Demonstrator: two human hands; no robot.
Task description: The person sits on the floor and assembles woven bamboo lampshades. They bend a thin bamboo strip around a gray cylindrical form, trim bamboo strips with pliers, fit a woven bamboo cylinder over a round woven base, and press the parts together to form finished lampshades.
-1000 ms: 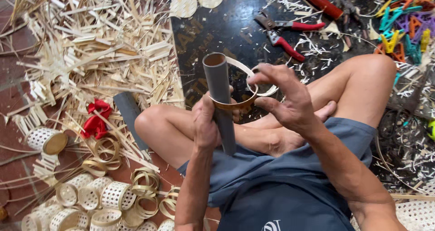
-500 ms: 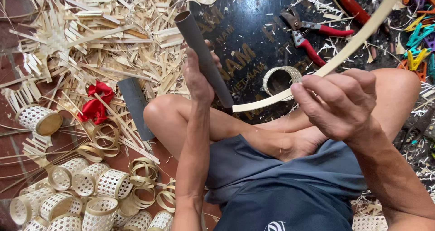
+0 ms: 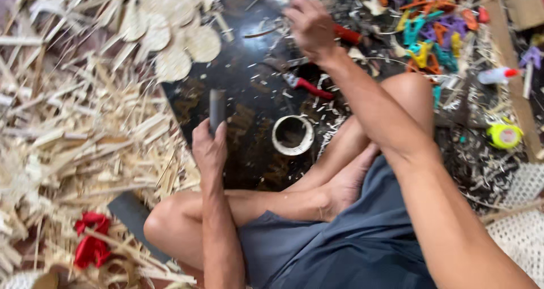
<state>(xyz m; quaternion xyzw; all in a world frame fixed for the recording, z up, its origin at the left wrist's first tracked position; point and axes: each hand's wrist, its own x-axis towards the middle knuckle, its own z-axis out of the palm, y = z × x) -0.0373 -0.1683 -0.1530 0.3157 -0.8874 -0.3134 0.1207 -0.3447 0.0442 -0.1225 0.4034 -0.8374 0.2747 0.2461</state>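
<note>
grey tube [image 3: 217, 109] gripped by left hand [image 3: 208, 147]; woven bamboo ring [image 3: 293, 135] lies beside.

Open room is tight on this workshop floor: only the dark mat [image 3: 249, 96] offers a bare patch, w/ a coiled strip ring [image 3: 293, 135] sitting mid-mat and red-handled cutters [image 3: 306, 85] just beyond it. Left hand [image 3: 208, 147], fist round a grey tube [image 3: 217, 109], stands at the mat's left edge. Right hand [image 3: 309, 25] is up at the far side, its forearm cutting diagonally across the right approach over the raised knee. Left flank blocked by heaped bamboo strips [image 3: 73, 136]; woven discs [image 3: 170, 39] crowd top left; coloured clips [image 3: 430, 22] clutter top right.
</note>
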